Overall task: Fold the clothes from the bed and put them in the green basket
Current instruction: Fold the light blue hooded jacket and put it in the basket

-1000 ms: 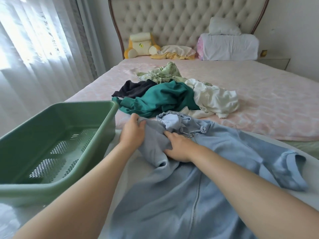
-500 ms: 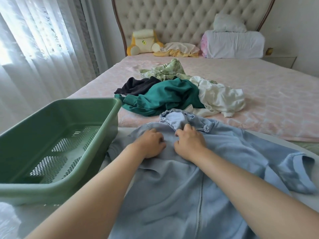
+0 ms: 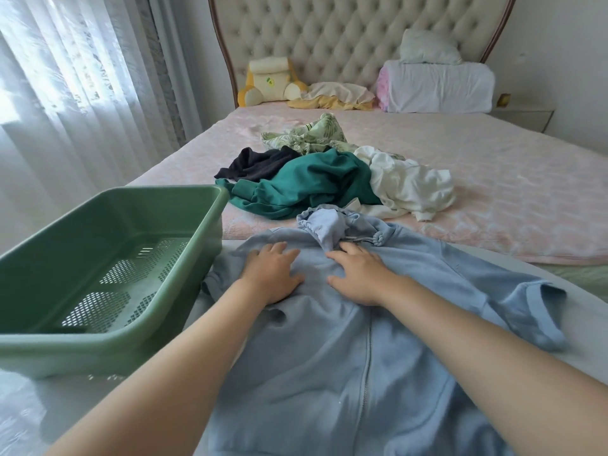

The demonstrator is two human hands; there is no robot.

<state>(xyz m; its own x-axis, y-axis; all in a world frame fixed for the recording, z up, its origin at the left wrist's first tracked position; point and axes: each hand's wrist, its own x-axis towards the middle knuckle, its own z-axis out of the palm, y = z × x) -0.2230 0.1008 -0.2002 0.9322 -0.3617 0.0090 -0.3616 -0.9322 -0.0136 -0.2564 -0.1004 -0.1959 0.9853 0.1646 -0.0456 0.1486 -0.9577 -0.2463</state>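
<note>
The left grip (image 3: 271, 274) and the right grip (image 3: 357, 278) both lie wide and flat, fingers spread, pressing the chest of the light blue hoodie (image 3: 329, 390) and clasping nothing. That is the first risk: flat palms only rub the cloth, so a hard sweep outward may drag the whole garment across the smooth desk (image 3: 589, 340) instead of smoothing it. Just beyond the fingertips the hood (image 3: 324, 227) sits bunched and twisted with its drawcord; folded in as it is, it would likely leave a lump that makes the bundle spring open. The zipper (image 3: 367, 373) runs down the middle and seems to resist a crease along its line. The sleeve (image 3: 533, 311) on the right lies spread towards the desk's edge and could slide off, pulling the body askew, while the other side is crumpled against the wall of the green basket (image 3: 204, 232) and may snag there. Further off, the teal garment (image 3: 312, 182) and white garment (image 3: 404, 189) wait on the bed (image 3: 493, 209), near the hood, and could get caught up with it.
</note>
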